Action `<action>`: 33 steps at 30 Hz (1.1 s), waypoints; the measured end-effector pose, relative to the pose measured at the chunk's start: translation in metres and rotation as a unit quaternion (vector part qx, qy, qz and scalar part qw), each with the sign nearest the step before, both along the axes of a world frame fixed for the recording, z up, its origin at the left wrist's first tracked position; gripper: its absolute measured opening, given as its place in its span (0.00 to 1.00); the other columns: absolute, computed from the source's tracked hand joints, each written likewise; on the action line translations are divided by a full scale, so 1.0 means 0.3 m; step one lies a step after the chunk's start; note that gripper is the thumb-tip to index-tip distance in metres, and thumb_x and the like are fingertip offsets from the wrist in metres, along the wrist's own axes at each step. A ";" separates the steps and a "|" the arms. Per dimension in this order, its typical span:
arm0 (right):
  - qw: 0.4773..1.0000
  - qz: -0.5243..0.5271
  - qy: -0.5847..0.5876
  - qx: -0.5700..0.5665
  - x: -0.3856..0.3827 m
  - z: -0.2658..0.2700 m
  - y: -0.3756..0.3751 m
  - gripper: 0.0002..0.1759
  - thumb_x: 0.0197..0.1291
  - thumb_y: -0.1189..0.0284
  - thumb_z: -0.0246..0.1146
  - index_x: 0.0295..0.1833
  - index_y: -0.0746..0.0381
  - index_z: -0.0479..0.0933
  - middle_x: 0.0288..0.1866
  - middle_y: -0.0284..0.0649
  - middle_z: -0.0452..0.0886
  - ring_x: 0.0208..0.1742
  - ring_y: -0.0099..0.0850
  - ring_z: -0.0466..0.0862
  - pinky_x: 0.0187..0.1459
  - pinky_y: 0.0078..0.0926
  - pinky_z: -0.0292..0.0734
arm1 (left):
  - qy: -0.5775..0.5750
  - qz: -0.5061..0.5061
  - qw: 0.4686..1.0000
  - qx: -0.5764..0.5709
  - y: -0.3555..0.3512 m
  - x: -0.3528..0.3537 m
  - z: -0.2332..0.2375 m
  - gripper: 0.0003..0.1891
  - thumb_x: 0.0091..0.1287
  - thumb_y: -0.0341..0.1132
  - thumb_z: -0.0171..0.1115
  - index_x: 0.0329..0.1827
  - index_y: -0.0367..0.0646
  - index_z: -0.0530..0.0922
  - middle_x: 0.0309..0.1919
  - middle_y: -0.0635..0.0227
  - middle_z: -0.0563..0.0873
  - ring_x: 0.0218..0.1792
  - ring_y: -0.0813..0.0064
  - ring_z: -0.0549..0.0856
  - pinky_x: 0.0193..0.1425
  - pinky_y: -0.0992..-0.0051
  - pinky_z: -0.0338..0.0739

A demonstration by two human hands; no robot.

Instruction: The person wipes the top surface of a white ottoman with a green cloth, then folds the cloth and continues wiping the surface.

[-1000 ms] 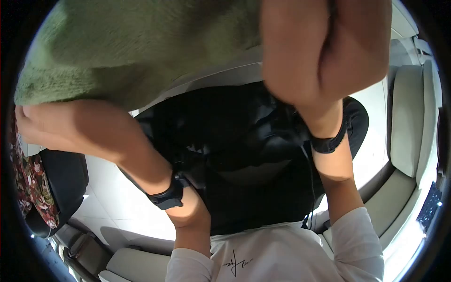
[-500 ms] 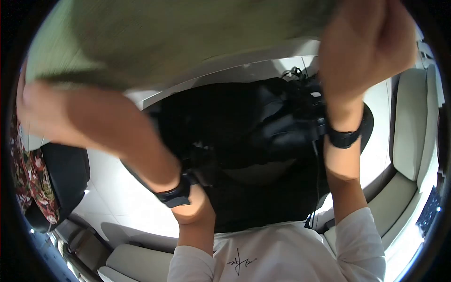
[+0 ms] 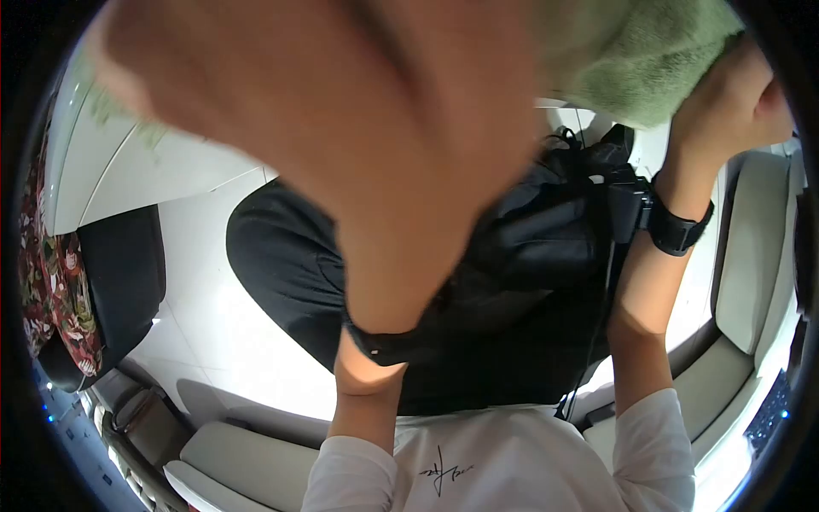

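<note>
A green fluffy towel (image 3: 644, 72) spans the top right of the view. My right hand (image 3: 734, 107) is at its right edge, fingers curled in and closed on the cloth. Large and blurred, my left hand (image 3: 341, 94) fills the top centre, close to the camera and left of the towel. Its fingers are smeared and partly cut off by the frame, so what it holds, if anything, cannot be made out. Each wrist wears a black band.
A white table edge (image 3: 128, 175) is at the upper left. Beside it stands a black chair (image 3: 128, 290) with floral cloth (image 3: 68, 299). Pale cushioned seats (image 3: 746, 247) are on the right and lower left. Black gear with cables (image 3: 627, 200) lies around my lap.
My left hand has moved right and nearer the camera. The towel no longer covers the upper left and now shows at the upper right. My right hand has shifted right and slightly down.
</note>
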State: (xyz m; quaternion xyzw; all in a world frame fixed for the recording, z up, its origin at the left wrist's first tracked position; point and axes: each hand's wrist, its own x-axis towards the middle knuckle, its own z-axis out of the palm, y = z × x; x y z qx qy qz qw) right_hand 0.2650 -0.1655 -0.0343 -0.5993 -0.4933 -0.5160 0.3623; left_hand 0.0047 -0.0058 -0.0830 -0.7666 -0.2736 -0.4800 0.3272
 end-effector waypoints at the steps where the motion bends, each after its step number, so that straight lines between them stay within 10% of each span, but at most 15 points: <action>1: 1.000 0.000 -0.008 0.003 -0.032 -0.008 0.014 0.10 0.71 0.74 0.64 0.35 0.64 0.83 0.21 0.36 0.78 0.22 0.25 0.71 0.27 0.26 0.65 | 0.005 0.023 1.000 -0.005 0.018 -0.028 -0.002 0.23 0.80 0.34 0.46 0.72 0.29 0.67 0.66 0.42 0.74 0.69 0.42 0.73 0.71 0.44 0.67; 15: 0.996 0.047 0.072 0.008 -0.027 -0.030 0.040 0.11 0.71 0.74 0.63 0.32 0.63 0.82 0.20 0.37 0.76 0.22 0.24 0.69 0.26 0.28 0.64 | -0.037 0.031 0.998 -0.036 0.004 -0.040 0.052 0.21 0.80 0.31 0.45 0.73 0.33 0.68 0.64 0.44 0.76 0.68 0.44 0.75 0.73 0.50 0.69; 33: 0.965 -0.143 -0.164 -0.148 0.070 0.030 -0.063 0.05 0.63 0.79 0.61 0.32 0.61 0.77 0.24 0.40 0.78 0.20 0.41 0.75 0.24 0.35 0.64 | -0.065 0.013 0.996 -0.064 -0.040 -0.009 0.021 0.21 0.80 0.32 0.44 0.72 0.33 0.68 0.65 0.45 0.74 0.69 0.45 0.71 0.73 0.48 0.63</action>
